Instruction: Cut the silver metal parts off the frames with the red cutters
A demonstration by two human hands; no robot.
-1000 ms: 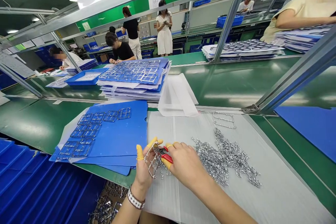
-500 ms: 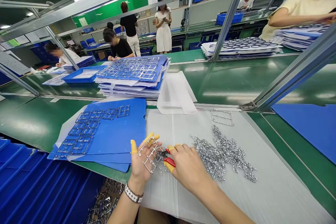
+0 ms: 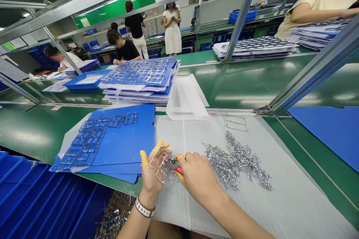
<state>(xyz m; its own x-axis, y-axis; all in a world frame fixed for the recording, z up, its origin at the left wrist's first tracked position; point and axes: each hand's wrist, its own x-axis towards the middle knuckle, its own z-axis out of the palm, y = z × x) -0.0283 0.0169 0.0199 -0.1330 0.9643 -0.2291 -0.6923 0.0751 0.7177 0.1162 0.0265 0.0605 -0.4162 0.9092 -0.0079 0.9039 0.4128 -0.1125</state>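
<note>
My left hand (image 3: 153, 170), with yellow finger covers and a patterned wristband, holds a small silver wire frame (image 3: 160, 166) tilted over the palm. Closed around red-handled pliers (image 3: 178, 170), my right hand (image 3: 198, 173) is just to the right of that frame. The pliers' tip is close to the frame's right side; whether they touch is too small to tell. Beneath and between the hands lies a small heap of silver pieces (image 3: 170, 181). A larger pile of these pieces (image 3: 235, 164) spreads over the whitish sheet (image 3: 283, 194) at the right.
Several wire frames (image 3: 86, 137) lie on a blue board (image 3: 126, 145) at the left. One more frame (image 3: 235, 122) sits behind the pile. A tall stack of loaded sheets (image 3: 137, 82) stands beyond. Blue bins (image 3: 33, 201) are at lower left. Metal posts (image 3: 308, 67) cross the view; people work behind.
The wire frame in my left hand has turned to a steeper angle. My right hand has shifted slightly left and the pliers' handles look closer together.
</note>
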